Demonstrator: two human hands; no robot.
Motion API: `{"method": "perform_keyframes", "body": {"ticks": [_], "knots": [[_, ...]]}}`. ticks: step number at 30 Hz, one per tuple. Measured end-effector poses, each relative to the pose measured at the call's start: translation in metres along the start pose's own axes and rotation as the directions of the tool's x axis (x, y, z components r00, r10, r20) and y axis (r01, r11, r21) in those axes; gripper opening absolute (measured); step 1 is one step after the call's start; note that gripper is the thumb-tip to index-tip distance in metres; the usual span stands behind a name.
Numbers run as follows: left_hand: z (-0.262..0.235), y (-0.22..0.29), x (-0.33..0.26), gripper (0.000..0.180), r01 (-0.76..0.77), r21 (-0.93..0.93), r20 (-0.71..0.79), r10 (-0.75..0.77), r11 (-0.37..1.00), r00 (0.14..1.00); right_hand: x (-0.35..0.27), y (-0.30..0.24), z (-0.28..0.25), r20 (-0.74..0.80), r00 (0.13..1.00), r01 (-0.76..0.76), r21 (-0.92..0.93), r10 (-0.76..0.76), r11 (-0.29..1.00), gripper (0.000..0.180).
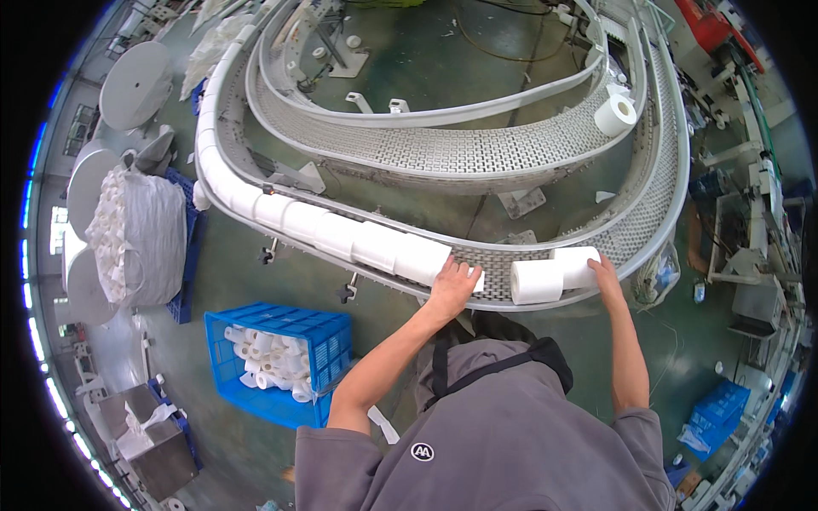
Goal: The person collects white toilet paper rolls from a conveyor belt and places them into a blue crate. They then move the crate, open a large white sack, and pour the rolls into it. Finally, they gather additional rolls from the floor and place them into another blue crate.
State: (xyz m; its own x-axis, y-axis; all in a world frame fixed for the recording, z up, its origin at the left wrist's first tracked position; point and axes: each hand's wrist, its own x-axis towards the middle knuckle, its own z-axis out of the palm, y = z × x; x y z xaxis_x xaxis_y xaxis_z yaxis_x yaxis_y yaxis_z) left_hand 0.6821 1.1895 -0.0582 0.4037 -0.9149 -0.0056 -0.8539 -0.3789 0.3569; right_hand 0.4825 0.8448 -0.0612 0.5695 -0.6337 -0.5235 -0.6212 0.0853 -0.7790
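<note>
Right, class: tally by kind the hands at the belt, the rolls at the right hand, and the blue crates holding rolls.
Hands: 2, left hand, right hand
Rolls at the right hand: 2
Blue crate holding rolls: 1
Total: 5

Paper-roll factory floor: curved slatted conveyor (477, 153) carrying white tissue rolls (358, 238), large parent reels (135, 83), a blue crate (281, 358) of rolls, bagged rolls (141, 234), green painted concrete floor (426, 60).

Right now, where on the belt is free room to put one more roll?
Free: the gap between the left hand and the two rolls at the right hand. Crowded: the roll line leftward.
</note>
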Motion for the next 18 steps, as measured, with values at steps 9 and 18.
{"method": "perform_keyframes", "body": {"ticks": [9,18], "knots": [[-0.073,0.075,0.007,0.072,0.075,-0.699,-0.060,-0.162,0.711,0.985,0.012,-0.005,-0.032,-0.073,0.992,0.060,-0.418,-0.099,0.906,0.056],[-0.097,0.098,-0.068,0.055,0.379,-0.922,0.240,-0.657,0.076,0.715,0.011,-0.018,-0.033,-0.162,0.975,0.038,-0.558,-0.154,0.829,0.068]]}}
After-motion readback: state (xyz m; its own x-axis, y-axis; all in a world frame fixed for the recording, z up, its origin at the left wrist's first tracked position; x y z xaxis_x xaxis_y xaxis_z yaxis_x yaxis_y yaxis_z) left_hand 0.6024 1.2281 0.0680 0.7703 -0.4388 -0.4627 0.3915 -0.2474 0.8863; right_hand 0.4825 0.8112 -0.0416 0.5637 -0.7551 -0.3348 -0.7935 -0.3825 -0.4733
